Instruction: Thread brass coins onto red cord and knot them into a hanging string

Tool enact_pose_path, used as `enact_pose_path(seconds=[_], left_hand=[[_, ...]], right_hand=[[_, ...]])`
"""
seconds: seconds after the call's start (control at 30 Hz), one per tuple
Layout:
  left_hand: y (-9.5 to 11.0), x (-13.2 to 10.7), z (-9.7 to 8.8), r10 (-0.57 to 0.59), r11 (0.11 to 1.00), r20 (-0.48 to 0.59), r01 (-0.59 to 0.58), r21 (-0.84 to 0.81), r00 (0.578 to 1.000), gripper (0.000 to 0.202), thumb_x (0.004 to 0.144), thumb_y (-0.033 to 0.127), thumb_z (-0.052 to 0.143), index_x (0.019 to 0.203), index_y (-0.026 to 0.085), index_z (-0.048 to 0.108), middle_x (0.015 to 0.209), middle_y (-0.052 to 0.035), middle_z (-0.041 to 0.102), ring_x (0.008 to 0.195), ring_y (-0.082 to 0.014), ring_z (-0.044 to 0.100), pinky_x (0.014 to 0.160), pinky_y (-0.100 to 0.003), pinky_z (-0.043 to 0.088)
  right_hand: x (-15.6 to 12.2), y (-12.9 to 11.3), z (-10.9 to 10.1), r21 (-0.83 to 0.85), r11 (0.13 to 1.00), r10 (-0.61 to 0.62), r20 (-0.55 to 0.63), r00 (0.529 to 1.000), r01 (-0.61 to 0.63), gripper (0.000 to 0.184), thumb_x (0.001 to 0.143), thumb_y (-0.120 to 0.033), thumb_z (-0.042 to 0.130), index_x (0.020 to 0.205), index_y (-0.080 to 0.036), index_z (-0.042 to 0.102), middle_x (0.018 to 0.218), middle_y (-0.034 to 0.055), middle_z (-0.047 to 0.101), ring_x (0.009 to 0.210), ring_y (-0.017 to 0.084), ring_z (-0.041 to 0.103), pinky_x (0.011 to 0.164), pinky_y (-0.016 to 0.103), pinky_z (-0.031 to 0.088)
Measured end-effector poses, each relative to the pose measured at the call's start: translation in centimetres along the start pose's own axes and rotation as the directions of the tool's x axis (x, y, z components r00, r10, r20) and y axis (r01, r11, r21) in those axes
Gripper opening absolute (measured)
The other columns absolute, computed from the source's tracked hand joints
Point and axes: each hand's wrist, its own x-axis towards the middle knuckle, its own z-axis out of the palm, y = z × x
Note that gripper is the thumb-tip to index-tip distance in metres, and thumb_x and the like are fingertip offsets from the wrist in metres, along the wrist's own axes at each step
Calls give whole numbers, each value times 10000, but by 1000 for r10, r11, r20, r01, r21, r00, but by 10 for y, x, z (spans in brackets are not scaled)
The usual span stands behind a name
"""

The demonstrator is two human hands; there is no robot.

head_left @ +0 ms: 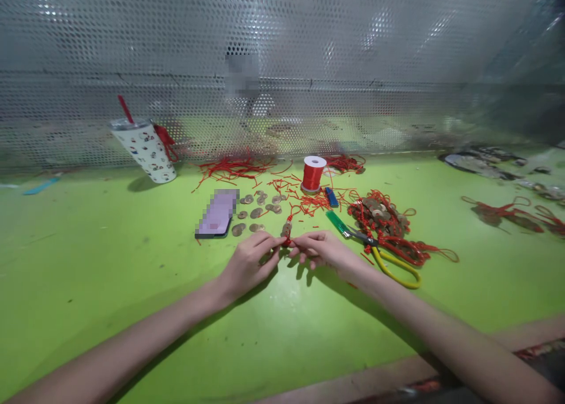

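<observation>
Both hands meet at a small coin charm (286,229) strung on red cord, its loop pointing away from me on the green table. My left hand (253,260) pinches the charm's near end. From the other side, my right hand (324,251) pinches the red cord there, its lower fingers curled loosely. The exact grip of the fingertips is too small to make out. Loose brass coins (256,213) lie just beyond my left hand. Scissors (395,267) with yellow handles and a green lighter (336,224) lie to the right of my right hand.
A phone (218,212) lies left of the coins. Beyond stand a red thread spool (312,175) and a patterned tumbler (148,154) with a straw. A blue lighter (331,197), cord scraps (238,167) and a heap of coin charms (382,215) lie about. Perforated metal sheeting (176,56) borders the back.
</observation>
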Motion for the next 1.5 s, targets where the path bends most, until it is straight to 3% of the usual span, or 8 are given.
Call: enact_pose_path(seconds=[0.23,0.43,0.57,0.87,1.13,1.23,1.33,1.5], left_hand=[[2,1,-1,76,997,16,-75,-30,997,187,956,148,594,1122,141,681,911,-85,733,787,-180,688,698,-313,594],[2,2,1,152,988,-22,-151,27,988,130,967,149,588,1051,133,686,891,-95,726,764,-181,676,673,-309,592],[3,2,2,150,988,-27,-150,21,988,120,970,148,586,1054,132,670,903,-97,731,777,-185,683,686,-314,598],[5,2,1,107,993,-30,-109,-52,994,288,973,122,546,1261,133,567,978,-99,745,841,-189,721,751,-322,618],[7,2,2,139,989,-9,-139,-45,990,275,982,84,516,1255,106,539,983,-116,731,846,-193,707,744,-328,619],[9,1,3,151,988,-39,-150,18,988,261,981,99,544,1242,111,546,948,-101,737,791,-182,698,701,-311,602],[12,2,1,233,962,-67,-220,162,970,256,985,107,545,1240,123,554,929,-89,753,781,-192,704,691,-321,578],[21,6,-8,415,846,49,-406,346,908,305,990,90,457,1274,94,570,958,-109,783,773,-211,716,701,-367,545]], right_hand=[[-4,1,1,53,996,65,139,988,-74,196,964,-235,650,876,-121,783,881,93,786,646,87,707,564,165,548],[-3,0,-1,53,993,98,185,978,-109,172,972,-210,651,915,-125,791,890,90,793,675,92,726,625,180,580],[-3,0,-1,48,991,114,185,976,-125,200,986,-168,621,889,-112,787,850,78,791,678,86,734,646,171,588],[-1,3,2,57,992,101,165,981,-112,132,925,-186,709,841,-107,772,801,69,781,681,107,744,620,174,592],[-4,-1,7,25,989,143,114,983,-147,181,959,-145,638,828,-97,752,746,78,768,621,126,735,625,232,611],[-3,-1,8,36,988,146,97,985,-150,202,968,-117,614,823,-97,753,730,78,764,626,123,737,615,215,605],[-3,0,8,57,989,128,105,986,-134,172,956,-127,641,839,-95,763,738,78,764,624,116,732,608,202,601],[-5,0,8,76,990,116,84,990,-122,177,943,-127,652,814,-101,771,705,48,739,611,88,702,607,178,596]])
